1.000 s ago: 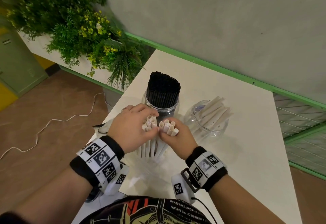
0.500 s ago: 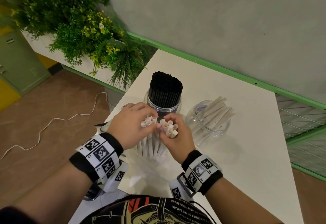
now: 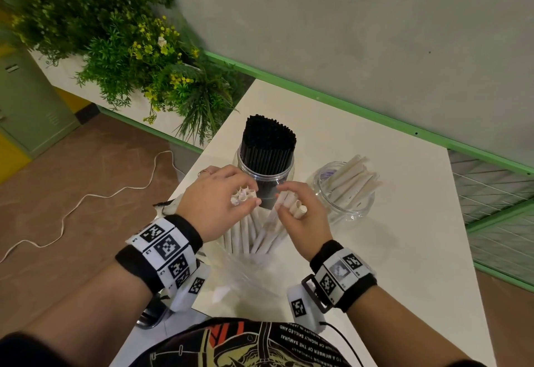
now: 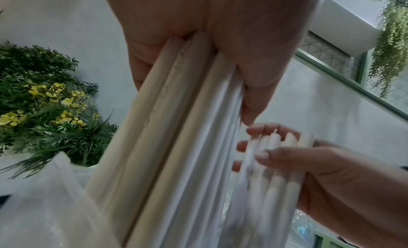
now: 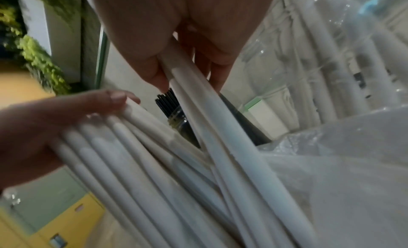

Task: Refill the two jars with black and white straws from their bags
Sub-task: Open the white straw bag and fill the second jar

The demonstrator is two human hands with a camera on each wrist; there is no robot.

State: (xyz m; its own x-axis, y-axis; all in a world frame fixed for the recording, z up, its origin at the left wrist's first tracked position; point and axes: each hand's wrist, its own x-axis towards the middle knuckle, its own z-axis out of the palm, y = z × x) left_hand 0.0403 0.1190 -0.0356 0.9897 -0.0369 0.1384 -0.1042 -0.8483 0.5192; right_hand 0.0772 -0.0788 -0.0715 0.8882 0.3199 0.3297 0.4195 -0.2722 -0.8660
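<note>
Both hands hold white straws standing in a clear plastic bag (image 3: 242, 274) at the table's near edge. My left hand (image 3: 215, 207) grips a bundle of several white straws (image 3: 244, 193) near their tops (image 4: 167, 129). My right hand (image 3: 300, 210) grips a smaller bunch of white straws (image 3: 297, 207) pulled slightly to the right (image 5: 209, 122). Behind the hands stands a clear jar (image 3: 264, 176) packed with black straws (image 3: 268, 141). To its right a second clear jar (image 3: 346, 202) holds several white straws (image 3: 351, 179) leaning right.
The white table (image 3: 404, 251) backs onto a grey wall with a green rail (image 3: 346, 106). A planter of green plants with yellow flowers (image 3: 130, 57) stands left. A white cable (image 3: 86, 196) lies on the brown floor.
The two hands have drawn apart, splitting the white straws into two bunches; the right hand's bunch has shifted to the right.
</note>
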